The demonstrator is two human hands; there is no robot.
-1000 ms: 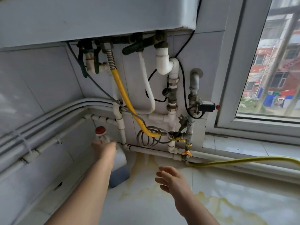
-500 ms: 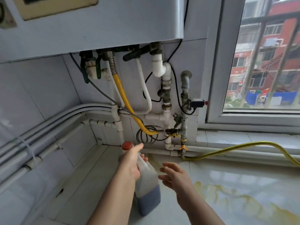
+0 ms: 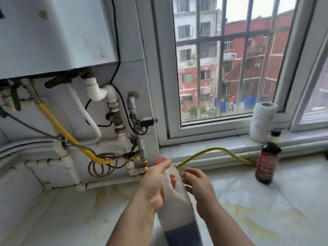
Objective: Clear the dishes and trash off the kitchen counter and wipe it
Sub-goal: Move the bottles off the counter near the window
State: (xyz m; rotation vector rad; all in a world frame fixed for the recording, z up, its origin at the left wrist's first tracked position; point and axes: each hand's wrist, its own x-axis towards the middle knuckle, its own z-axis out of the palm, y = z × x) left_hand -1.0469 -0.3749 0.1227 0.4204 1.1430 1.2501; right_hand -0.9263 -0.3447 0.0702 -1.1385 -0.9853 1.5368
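A translucent plastic jug (image 3: 177, 208) with a red cap and dark liquid at its bottom hangs above the white counter (image 3: 257, 206). My left hand (image 3: 154, 185) grips its handle near the neck, fingers curled round it. My right hand (image 3: 197, 185) is just to the jug's right, fingers loosely bent beside its shoulder; whether it touches the jug cannot be told. Yellowish stains mark the counter to the right of my arms.
A dark sauce bottle (image 3: 267, 157) stands on the counter at the right, by a paper towel roll (image 3: 261, 121) on the window sill. A yellow hose (image 3: 213, 151) runs along the sill. Pipes and valves (image 3: 122, 125) hang under a wall heater at left.
My left hand has carried the jug from the back-left corner toward me and to the right. My right hand stays close beside it. My view has turned right toward the window.
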